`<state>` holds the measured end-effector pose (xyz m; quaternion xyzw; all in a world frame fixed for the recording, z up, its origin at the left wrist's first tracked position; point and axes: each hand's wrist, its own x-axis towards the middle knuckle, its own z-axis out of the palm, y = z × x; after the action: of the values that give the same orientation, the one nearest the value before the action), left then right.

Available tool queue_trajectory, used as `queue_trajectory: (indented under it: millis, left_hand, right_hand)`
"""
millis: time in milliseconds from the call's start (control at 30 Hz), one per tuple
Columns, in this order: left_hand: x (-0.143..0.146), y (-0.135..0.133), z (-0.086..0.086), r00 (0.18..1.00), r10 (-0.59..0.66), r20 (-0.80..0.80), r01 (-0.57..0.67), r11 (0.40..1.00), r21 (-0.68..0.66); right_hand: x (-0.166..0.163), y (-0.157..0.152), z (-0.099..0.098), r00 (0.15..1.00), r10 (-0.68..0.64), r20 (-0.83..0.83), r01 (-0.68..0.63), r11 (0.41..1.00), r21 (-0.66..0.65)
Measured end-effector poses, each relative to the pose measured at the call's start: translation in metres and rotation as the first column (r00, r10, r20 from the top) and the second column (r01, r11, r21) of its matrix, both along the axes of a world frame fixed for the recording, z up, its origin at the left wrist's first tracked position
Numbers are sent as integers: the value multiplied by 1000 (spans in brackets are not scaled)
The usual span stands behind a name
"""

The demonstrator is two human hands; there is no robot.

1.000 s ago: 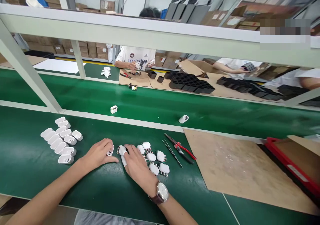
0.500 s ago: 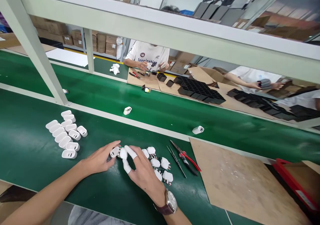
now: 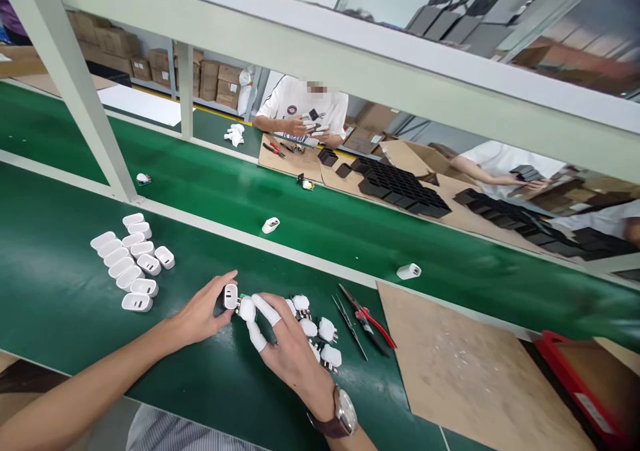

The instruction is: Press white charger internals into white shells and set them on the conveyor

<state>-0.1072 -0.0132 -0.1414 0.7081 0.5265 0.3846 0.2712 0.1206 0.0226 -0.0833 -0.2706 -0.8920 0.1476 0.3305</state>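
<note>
My left hand (image 3: 204, 311) is closed around a white charger housing (image 3: 231, 296), its slotted end turned up toward me. Between the white-covered thumb and finger of my right hand (image 3: 290, 347) is a charger circuit board (image 3: 247, 309) with a white top. The board's edge sits right beside the housing; whether they touch I cannot tell. To the right of my right hand lie several more white-topped boards (image 3: 327, 329) with metal pins. Several white housings (image 3: 119, 264) stand grouped on the green table at the left.
Tweezers (image 3: 350, 327) and red-handled pliers (image 3: 369, 321) lie beside a brown cardboard sheet (image 3: 450, 364). A red tray (image 3: 575, 384) is at the right. On the green belt (image 3: 320, 231) are white housings and small boards. Co-workers (image 3: 305, 114) handle black parts across it.
The housing in my left hand has turned so its slotted end faces me more squarely. Pieces on the belt have shifted to the right. Co-workers' hands have moved.
</note>
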Motion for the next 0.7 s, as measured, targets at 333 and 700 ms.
queue_trajectory:
  millis: [333,700]
  left_hand:
    - [-1,-3,1,997,-77,-32,78,996,34]
    - [-3,-2,5,994,-99,-44,102,993,63]
  right_hand:
    - [-2,5,-4,989,39,144,-50,996,73]
    - [-6,4,5,941,30,337,-81,987,139]
